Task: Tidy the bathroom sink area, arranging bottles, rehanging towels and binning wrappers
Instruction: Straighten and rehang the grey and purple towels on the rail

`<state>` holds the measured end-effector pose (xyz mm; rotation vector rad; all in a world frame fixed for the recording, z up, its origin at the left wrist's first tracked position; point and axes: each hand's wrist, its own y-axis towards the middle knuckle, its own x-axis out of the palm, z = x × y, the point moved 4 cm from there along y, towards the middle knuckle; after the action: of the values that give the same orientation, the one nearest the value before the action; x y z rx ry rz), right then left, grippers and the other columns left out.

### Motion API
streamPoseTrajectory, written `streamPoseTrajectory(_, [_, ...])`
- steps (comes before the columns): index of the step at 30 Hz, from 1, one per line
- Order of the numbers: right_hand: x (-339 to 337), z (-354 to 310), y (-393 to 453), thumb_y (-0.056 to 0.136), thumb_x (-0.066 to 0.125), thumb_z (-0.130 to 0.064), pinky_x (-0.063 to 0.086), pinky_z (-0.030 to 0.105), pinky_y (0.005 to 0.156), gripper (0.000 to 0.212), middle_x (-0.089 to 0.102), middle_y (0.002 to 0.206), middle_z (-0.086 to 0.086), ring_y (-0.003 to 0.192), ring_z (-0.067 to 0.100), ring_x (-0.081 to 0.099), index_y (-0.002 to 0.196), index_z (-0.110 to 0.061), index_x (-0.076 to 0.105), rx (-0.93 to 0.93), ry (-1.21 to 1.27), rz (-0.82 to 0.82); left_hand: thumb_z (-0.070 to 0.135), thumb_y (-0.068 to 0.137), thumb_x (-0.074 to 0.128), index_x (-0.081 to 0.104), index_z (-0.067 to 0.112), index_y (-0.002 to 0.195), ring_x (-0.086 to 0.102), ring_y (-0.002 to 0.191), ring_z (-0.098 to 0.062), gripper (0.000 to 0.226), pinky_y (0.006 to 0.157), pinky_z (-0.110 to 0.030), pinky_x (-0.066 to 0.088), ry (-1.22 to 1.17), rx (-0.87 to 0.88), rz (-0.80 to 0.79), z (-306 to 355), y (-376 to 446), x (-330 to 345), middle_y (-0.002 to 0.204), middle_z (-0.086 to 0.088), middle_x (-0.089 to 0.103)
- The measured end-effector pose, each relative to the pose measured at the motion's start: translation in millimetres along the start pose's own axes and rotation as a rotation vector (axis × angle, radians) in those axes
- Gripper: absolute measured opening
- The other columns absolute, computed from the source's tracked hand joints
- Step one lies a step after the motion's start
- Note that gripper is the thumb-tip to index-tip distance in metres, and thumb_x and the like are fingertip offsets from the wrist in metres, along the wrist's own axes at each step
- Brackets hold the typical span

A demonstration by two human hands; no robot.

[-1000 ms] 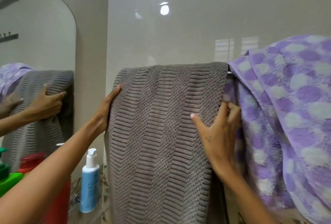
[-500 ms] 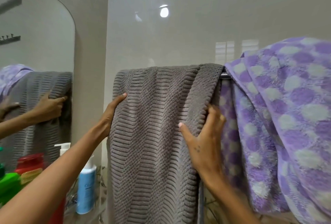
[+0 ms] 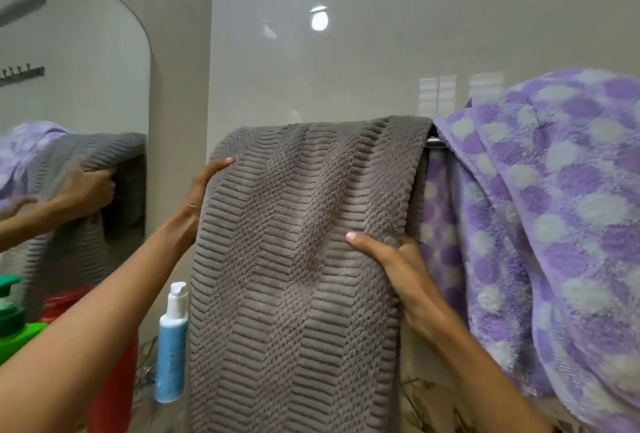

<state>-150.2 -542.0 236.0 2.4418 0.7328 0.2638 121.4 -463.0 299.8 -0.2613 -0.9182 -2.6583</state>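
- Glossy pale wall tiles (image 3: pixel 346 62) fill the background and reflect a round light, with a mirror (image 3: pixel 69 86) on the left wall.
- A chrome towel rail (image 3: pixel 434 142) runs along the tiles; only a short piece shows, between the two towels.
- The grey towel (image 3: pixel 294 277), ribbed in a zigzag pattern, hangs draped over the rail and falls straight down out of view at the bottom edge.
- The left hand (image 3: pixel 204 187) grasps the grey towel's left edge near the top, fingertips curled onto the front and the rest of the hand behind the fabric.
- The right hand (image 3: pixel 388 259) is clenched on the towel's right edge lower down, thumb on the front and fingers tucked behind, bunching the cloth into diagonal folds that run up toward the rail.
- The purple spotted towel (image 3: pixel 554 225) hangs on the same rail just beside the grey one, on the right, touching its edge.
- A blue pump bottle (image 3: pixel 170 346) stands upright low on the left, just beside the grey towel's hanging edge.
- A red container (image 3: pixel 110 391) and a green pump bottle (image 3: pixel 14 322) sit farther left, partly hidden behind the left forearm.
- The mirror shows the reflections of both towels and of a hand gripping the grey one.
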Motion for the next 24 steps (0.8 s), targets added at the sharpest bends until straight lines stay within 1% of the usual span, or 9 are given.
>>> streamPoseTrajectory(2, [-8.4,-28.1,15.1,0.072,0.075,-0.019,0.050,0.003,0.064,0.017,0.073,0.083,-0.017,0.075,-0.009,0.066,0.087,-0.022,0.068,-0.098,-0.032,0.069,0.030,0.089,0.045,0.063,0.015,0.089,0.061,0.074,-0.015,0.024,0.067,-0.025,0.054,0.008,0.037,-0.025,18.9,8.9,7.6,0.083,-0.002,0.065])
streamPoseTrajectory(7, [-29.4,-117.9,66.7,0.069,0.075,-0.024,0.053,0.010,0.055,0.013,0.068,0.072,-0.016,0.060,-0.004,0.066,0.074,-0.019,0.065,-0.245,-0.136,0.203,0.023,0.092,0.042,0.067,0.017,0.067,0.063,0.056,-0.009,0.036,0.057,-0.020,0.052,0.065,0.154,0.047,69.6,51.4,40.7,0.059,0.004,0.067])
streamPoseTrajectory(9, [-37.0,-139.1,86.3,0.069,0.075,-0.026,0.053,0.013,0.057,0.021,0.071,0.073,-0.008,0.060,0.003,0.068,0.086,-0.014,0.068,-0.198,-0.147,0.189,0.022,0.094,0.040,0.062,0.014,0.072,0.064,0.053,-0.008,0.032,0.056,-0.020,0.052,0.143,0.153,0.106,75.4,68.3,49.5,0.055,0.005,0.068])
streamPoseTrajectory(12, [-37.0,-137.7,98.9,0.073,0.071,-0.034,0.054,0.027,0.071,0.042,0.073,0.092,0.006,0.075,0.017,0.069,0.107,-0.008,0.067,0.026,-0.106,0.005,0.035,0.096,0.035,0.060,0.014,0.073,0.065,0.046,-0.010,0.040,0.051,-0.020,0.050,0.245,0.010,0.180,61.1,81.3,39.9,0.052,0.001,0.069])
streamPoseTrajectory(14, [-37.0,-133.9,100.0,0.074,0.068,-0.044,0.051,0.025,0.071,0.042,0.074,0.092,0.002,0.077,0.014,0.069,0.104,-0.014,0.068,0.056,-0.139,-0.066,0.042,0.095,0.038,0.061,0.016,0.074,0.065,0.046,-0.010,0.040,0.049,-0.019,0.050,0.340,-0.055,0.183,55.1,82.7,29.2,0.056,0.000,0.069])
streamPoseTrajectory(16, [-39.1,-136.6,98.4,0.073,0.067,-0.050,0.051,0.025,0.067,0.038,0.074,0.085,-0.002,0.076,0.013,0.069,0.092,-0.017,0.068,0.020,-0.190,-0.022,0.039,0.093,0.046,0.065,0.016,0.080,0.068,0.056,-0.008,0.032,0.050,-0.017,0.052,0.434,-0.046,0.158,57.2,83.8,21.9,0.067,0.001,0.074])
streamPoseTrajectory(19, [-43.3,-146.5,90.1,0.072,0.066,-0.049,0.048,0.032,0.076,0.050,0.067,0.098,0.007,0.095,0.030,0.063,0.097,-0.007,0.065,-0.123,-0.610,0.278,0.034,0.087,0.057,0.068,0.014,0.108,0.064,0.098,-0.017,0.032,0.083,-0.024,0.049,0.616,0.027,0.233,62.3,86.4,8.5,0.113,-0.007,0.068])
streamPoseTrajectory(20, [-41.7,-150.1,86.7,0.075,0.066,-0.047,0.043,0.032,0.074,0.053,0.065,0.100,0.013,0.099,0.034,0.060,0.102,-0.001,0.063,-0.183,-0.830,0.372,0.035,0.084,0.060,0.068,0.015,0.111,0.061,0.105,-0.021,0.035,0.087,-0.027,0.046,0.670,0.060,0.292,63.2,85.9,3.8,0.116,-0.009,0.066])
streamPoseTrajectory(24, [-17.7,-157.4,70.3,0.083,0.062,-0.016,0.043,0.039,0.073,0.047,0.050,0.121,0.026,0.106,0.042,0.053,0.120,0.005,0.042,-0.408,-1.356,0.609,0.046,0.077,0.065,0.067,0.004,0.098,0.062,0.099,-0.034,0.047,0.071,-0.033,0.043,1.029,0.201,0.527,66.3,85.8,4.0,0.100,-0.017,0.068])
